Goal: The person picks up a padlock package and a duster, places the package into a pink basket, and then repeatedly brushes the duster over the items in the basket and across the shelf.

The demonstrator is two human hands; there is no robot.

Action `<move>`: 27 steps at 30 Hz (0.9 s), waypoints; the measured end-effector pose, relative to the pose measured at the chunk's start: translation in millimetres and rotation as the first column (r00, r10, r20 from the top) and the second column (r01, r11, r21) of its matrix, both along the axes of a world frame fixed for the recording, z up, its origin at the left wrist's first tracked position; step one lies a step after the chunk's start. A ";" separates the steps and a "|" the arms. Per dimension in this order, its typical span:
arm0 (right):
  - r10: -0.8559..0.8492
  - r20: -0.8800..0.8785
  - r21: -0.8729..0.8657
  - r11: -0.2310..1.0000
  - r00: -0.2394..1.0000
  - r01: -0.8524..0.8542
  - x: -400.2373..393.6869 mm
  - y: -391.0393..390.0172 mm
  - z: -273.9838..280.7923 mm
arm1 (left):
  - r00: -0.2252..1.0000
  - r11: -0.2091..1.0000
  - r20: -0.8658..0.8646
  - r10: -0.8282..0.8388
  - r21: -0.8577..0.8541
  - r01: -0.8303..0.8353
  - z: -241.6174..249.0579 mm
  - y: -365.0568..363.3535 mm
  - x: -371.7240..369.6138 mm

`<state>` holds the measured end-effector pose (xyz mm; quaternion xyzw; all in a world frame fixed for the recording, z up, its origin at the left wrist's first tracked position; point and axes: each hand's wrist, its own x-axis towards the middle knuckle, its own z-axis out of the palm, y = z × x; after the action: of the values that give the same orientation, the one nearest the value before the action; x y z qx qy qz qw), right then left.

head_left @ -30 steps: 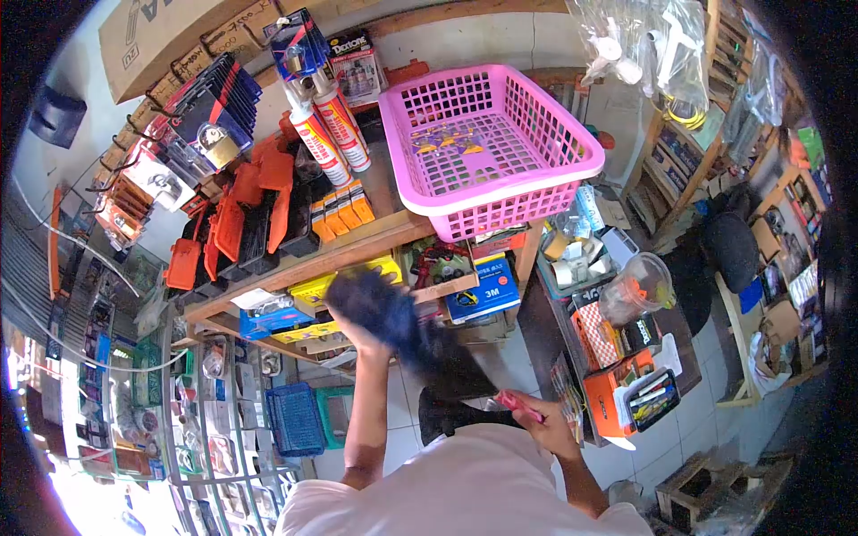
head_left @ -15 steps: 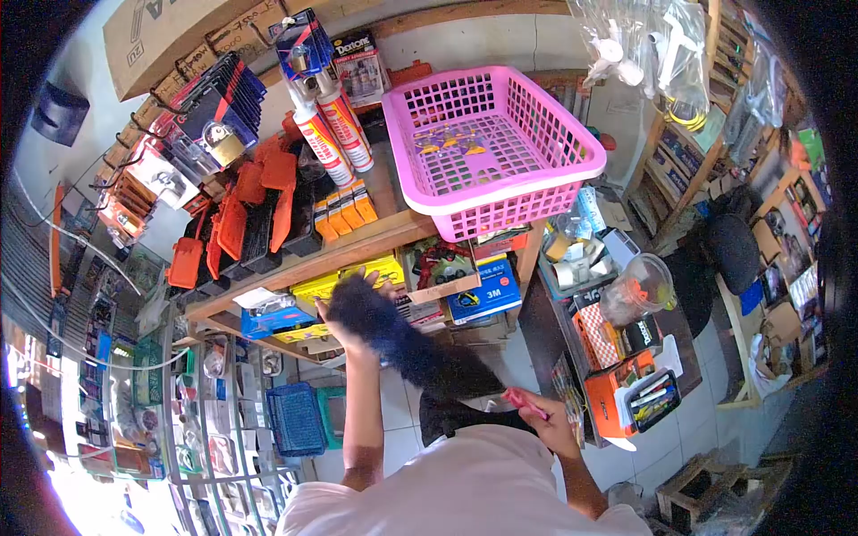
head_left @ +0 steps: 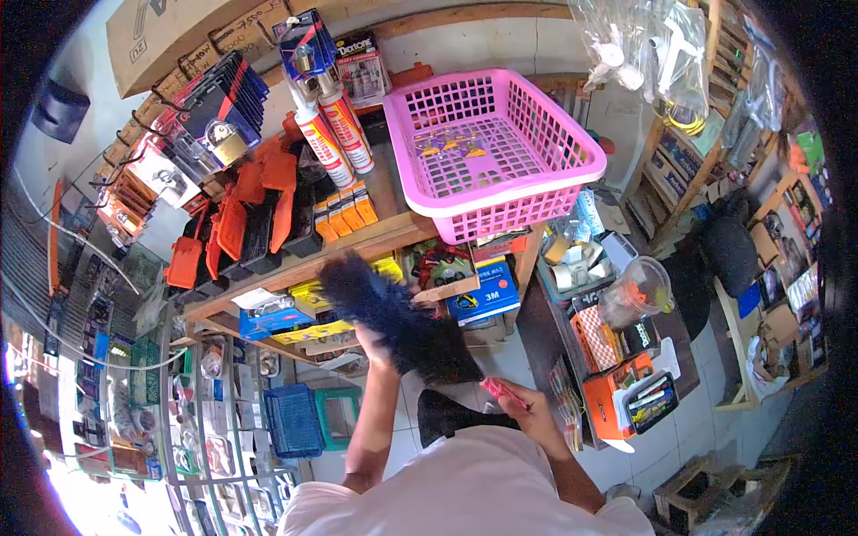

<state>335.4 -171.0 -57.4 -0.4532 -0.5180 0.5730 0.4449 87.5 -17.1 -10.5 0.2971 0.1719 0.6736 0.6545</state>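
Observation:
A dark blue fluffy duster [head_left: 393,317] with a pink handle [head_left: 502,388] slants across the space in front of the wooden shelf. My right hand [head_left: 527,409] is closed round that handle. Most of my left hand [head_left: 374,347] lies behind the duster's fluffy part, and its fingers are hidden. Behind the duster's upper end are yellow boxes [head_left: 313,332] on the lower shelf. Above stands a pink plastic basket [head_left: 500,198] on the shelf top.
Orange-lidded boxes [head_left: 232,228] and sealant tubes [head_left: 323,147] line the shelf top. A low table at right holds a clear plastic tub [head_left: 636,293] and a pen tray [head_left: 652,402]. Blue [head_left: 293,420] and green baskets [head_left: 340,418] sit at lower left.
The duster has tilted and shifted, its handle end moving up and left with my right hand. My left hand has moved right and lower, and its fingers are now covered by the duster.

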 end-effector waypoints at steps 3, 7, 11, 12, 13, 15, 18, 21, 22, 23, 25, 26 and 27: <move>0.051 0.070 -0.149 0.988 0.996 -0.040 9.0 -5.3 1.3 | 0.998 0.997 0.048 0.046 0.058 -0.048 9.0 10.2 -16.3; 0.068 0.036 -0.199 0.978 0.997 -0.060 26.2 -23.7 -18.3 | 0.974 0.979 0.108 0.202 -0.041 -0.198 26.7 16.0 -63.9; 0.060 0.014 -0.233 0.971 0.998 -0.055 23.7 -22.1 -18.6 | 0.959 0.956 0.177 0.220 -0.234 -0.177 23.0 8.8 -44.5; 0.052 0.019 -0.219 0.975 0.998 -0.047 18.3 -17.8 -15.8 | 0.970 0.970 0.149 0.193 -0.179 -0.165 14.8 2.7 -26.0; 0.045 0.023 -0.205 0.978 0.999 -0.039 12.9 -13.4 -13.1 | 0.979 0.981 0.120 0.165 -0.122 -0.151 5.5 -4.4 -8.7; -0.004 -0.088 -0.257 0.966 0.996 -0.019 1.0 -3.1 -14.3 | 0.991 0.997 0.134 0.007 -0.075 0.003 -14.3 -11.1 14.6; -0.029 -0.121 -0.212 0.977 0.992 0.003 -5.1 3.5 -10.3 | 0.995 0.997 0.094 -0.018 -0.074 0.025 -22.8 2.4 6.4; 0.006 -0.045 -0.271 0.962 0.999 -0.018 9.0 -8.4 -23.9 | 0.974 0.977 0.130 0.185 -0.132 -0.168 21.7 11.8 -13.0; 0.013 -0.045 -0.269 0.963 0.999 -0.024 12.2 -11.6 -22.6 | 0.943 0.961 0.207 0.260 -0.151 -0.232 36.2 10.9 -22.2; 0.019 -0.059 -0.265 0.964 0.998 -0.033 15.1 -15.8 -19.1 | 0.947 0.947 0.143 0.288 -0.188 -0.260 37.7 11.1 -34.4; 0.028 -0.074 -0.260 0.964 0.997 -0.047 20.7 -21.5 -21.7 | 0.973 0.973 0.068 0.219 -0.090 -0.212 32.0 12.5 -59.3; 0.026 -0.084 -0.290 0.956 0.996 -0.049 23.9 -23.7 -26.4 | 0.973 0.973 0.067 0.220 -0.090 -0.213 22.4 12.2 -60.1; 0.020 -0.092 -0.319 0.946 0.996 -0.049 25.1 -24.5 -30.0 | 0.960 0.947 0.081 0.269 -0.205 -0.248 17.8 11.1 -52.3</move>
<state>360.6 -195.5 -87.4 -0.4848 -0.4055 0.6767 0.3776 35.2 -6.1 7.2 0.1706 0.2383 0.7489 0.5944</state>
